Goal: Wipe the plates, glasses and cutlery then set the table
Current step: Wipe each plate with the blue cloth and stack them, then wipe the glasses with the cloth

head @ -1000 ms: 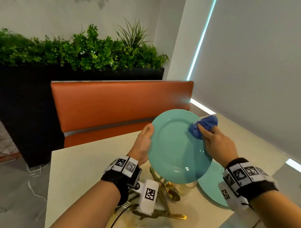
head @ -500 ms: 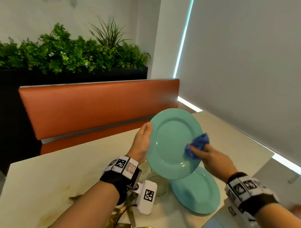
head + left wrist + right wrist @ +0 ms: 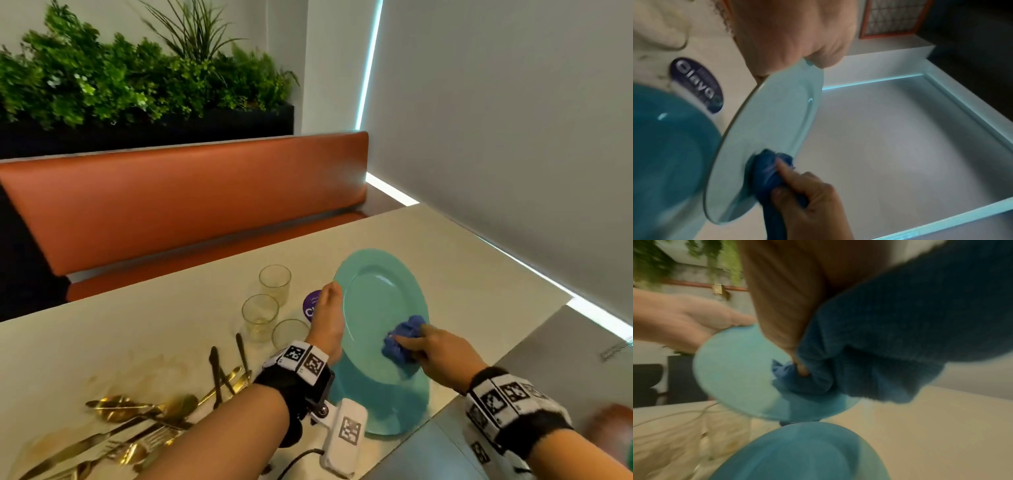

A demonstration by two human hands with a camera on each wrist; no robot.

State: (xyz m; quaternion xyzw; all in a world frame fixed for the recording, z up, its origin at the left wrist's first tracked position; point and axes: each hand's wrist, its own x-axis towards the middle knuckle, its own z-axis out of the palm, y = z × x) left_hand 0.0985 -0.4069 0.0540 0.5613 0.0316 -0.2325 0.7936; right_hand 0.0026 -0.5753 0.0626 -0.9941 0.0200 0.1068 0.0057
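A teal plate [image 3: 376, 308] is held tilted above the table, its face turned to me. My left hand [image 3: 327, 325] grips its left rim, thumb on the front edge [image 3: 813, 58]. My right hand [image 3: 435, 353] grips a bunched blue cloth [image 3: 402, 339] and presses it on the plate's lower right face [image 3: 768, 168]. A second teal plate [image 3: 394, 407] lies flat on the table beneath [image 3: 807, 454]. Three clear glasses [image 3: 260, 315] stand left of the plates. Gold cutlery [image 3: 137, 421] lies in a loose pile at the near left.
The beige table [image 3: 154, 329] runs to an orange bench [image 3: 171, 205] at the far side, with a black planter of greenery [image 3: 137, 85] behind. A round purple sticker [image 3: 312, 305] lies by the glasses. A grey wall [image 3: 513, 137] borders the right edge.
The cloth has slid from the plate's upper right rim down to its lower right. The plate has come lower, over the flat plate, and my view has tipped down onto the glasses and cutlery.
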